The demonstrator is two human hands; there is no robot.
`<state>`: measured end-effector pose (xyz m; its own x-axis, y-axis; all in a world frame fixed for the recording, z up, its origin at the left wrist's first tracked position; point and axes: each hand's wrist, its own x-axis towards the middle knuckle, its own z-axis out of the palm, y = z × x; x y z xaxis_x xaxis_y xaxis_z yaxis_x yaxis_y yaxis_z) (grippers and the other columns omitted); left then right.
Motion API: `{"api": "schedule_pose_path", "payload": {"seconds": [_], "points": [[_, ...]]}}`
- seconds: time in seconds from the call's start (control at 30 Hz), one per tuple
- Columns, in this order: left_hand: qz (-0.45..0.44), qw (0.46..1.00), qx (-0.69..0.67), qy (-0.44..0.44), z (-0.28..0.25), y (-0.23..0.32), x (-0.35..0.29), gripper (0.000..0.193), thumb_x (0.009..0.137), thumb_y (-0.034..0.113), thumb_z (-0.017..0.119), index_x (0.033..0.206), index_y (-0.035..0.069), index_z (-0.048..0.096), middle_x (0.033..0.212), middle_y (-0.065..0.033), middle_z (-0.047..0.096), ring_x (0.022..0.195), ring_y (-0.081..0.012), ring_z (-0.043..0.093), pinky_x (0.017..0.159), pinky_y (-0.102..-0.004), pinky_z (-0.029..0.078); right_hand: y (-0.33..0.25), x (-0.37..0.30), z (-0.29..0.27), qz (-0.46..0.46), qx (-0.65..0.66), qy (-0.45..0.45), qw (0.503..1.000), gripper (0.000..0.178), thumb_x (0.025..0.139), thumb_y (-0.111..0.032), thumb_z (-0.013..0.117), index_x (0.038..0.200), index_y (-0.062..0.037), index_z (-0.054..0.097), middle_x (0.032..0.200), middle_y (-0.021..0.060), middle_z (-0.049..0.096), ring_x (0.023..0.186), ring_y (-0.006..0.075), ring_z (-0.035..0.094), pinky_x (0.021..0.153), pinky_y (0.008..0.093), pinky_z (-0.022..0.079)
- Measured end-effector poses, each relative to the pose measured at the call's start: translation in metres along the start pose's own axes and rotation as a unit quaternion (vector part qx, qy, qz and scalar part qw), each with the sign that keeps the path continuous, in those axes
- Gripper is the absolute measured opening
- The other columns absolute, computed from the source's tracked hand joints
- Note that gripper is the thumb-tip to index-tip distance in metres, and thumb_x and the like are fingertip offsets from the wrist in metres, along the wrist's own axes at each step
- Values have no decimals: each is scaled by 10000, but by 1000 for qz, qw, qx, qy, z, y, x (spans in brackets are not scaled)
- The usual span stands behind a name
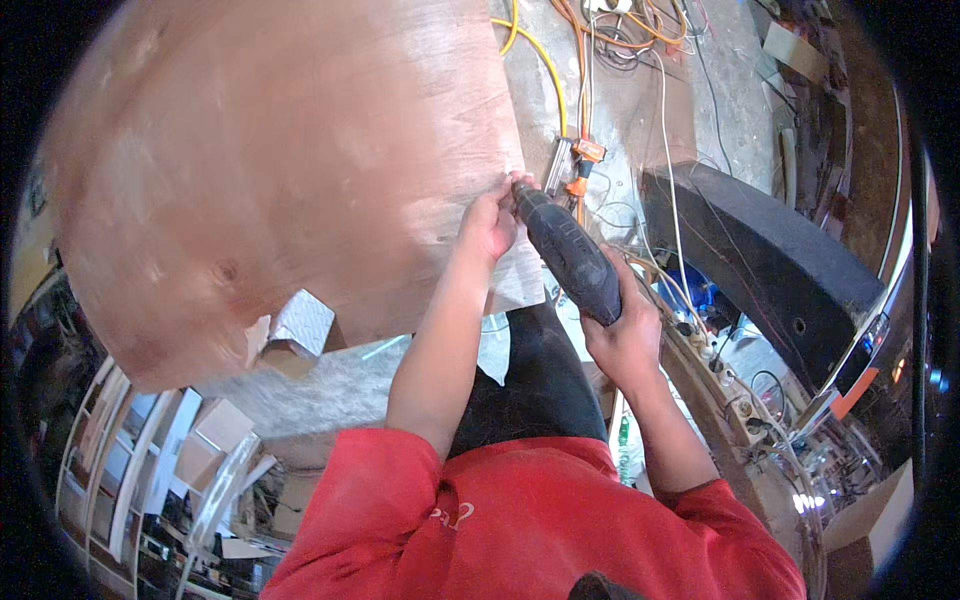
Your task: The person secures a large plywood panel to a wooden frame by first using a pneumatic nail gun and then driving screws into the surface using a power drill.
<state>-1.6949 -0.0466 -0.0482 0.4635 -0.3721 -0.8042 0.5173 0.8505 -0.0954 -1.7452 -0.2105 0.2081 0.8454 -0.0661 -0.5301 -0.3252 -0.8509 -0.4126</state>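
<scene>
A black power drill (pixel 575 255) slants across the right edge of a large, reddish-brown plywood sheet (pixel 370 130). My right hand (pixel 628 330) is wrapped round the drill's rear end. At the drill's front end, my left hand (pixel 488 226) has its fingers closed about the chuck, by the sheet's edge. The drill's tip and whatever sits in it are hidden by those fingers. Just right of the chuck lies an orange and silver tool (pixel 584 158), close to a yellow hose (pixel 550 70).
A small box-like piece with a silvery face (pixel 302 322) rests at the sheet's near edge. Orange and white cords (pixel 650 30) tangle on the floor at far right. A long dark padded block (pixel 770 250) stands right. Shelves with cartons (pixel 212 440) fill the lower left.
</scene>
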Motion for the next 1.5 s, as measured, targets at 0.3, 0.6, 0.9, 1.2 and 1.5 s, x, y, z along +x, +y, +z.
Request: {"api": "schedule_pose_path", "payload": {"seconds": [0.3, 0.6, 0.9, 1.2, 1.5], "points": [[-40, 996, 53, 66, -2, 8, -13, 176, 1043, 187, 606, 1120, 55, 694, 991, -64, 674, 959, -215, 655, 937, -428, 543, 5, -2, -7, -1, 59, 16, 998, 751, 773, -167, 794, 1468, -203, 510, 1004, 262, 724, 976, 465, 696, 854, 513, 556], [-31, 991, 101, 85, -2, 5, -18, 188, 1056, 254, 592, 1149, 120, 686, 1029, -48, 699, 966, -232, 652, 921, -442, 523, 2, -5, 9, -3, 16, 23, 1000, 764, 750, -114, 757, 1462, -233, 508, 987, 245, 728, 931, 457, 705, 828, 518, 561], [-39, 994, 83, 57, -2, 6, -2, 193, 1050, 276, 596, 1148, 143, 695, 949, -42, 655, 890, -226, 613, 811, -433, 501, -8, -2, 13, -10, 8, 47, 999, 757, 752, -83, 748, 1459, -194, 503, 1033, 258, 726, 976, 467, 699, 849, 522, 560], [-28, 995, 63, 66, 2, 2, -30, 263, 1035, 326, 597, 1148, 106, 686, 985, -60, 659, 912, -245, 612, 798, -447, 487, -16, 9, 8, 23, -32, 26, 999, 692, 767, -102, 752, 1423, -150, 538, 1037, 272, 722, 989, 479, 691, 861, 526, 558], [126, 908, 370, 148, -45, -46, -120, 383, 1009, 272, 568, 1274, 11, 656, 1201, -150, 720, 1132, -311, 678, 1023, -449, 480, -36, 25, -6, 31, -74, 1, 997, 675, 765, -96, 712, 1417, -145, 543, 1019, 280, 719, 981, 483, 686, 863, 535, 552]]}}
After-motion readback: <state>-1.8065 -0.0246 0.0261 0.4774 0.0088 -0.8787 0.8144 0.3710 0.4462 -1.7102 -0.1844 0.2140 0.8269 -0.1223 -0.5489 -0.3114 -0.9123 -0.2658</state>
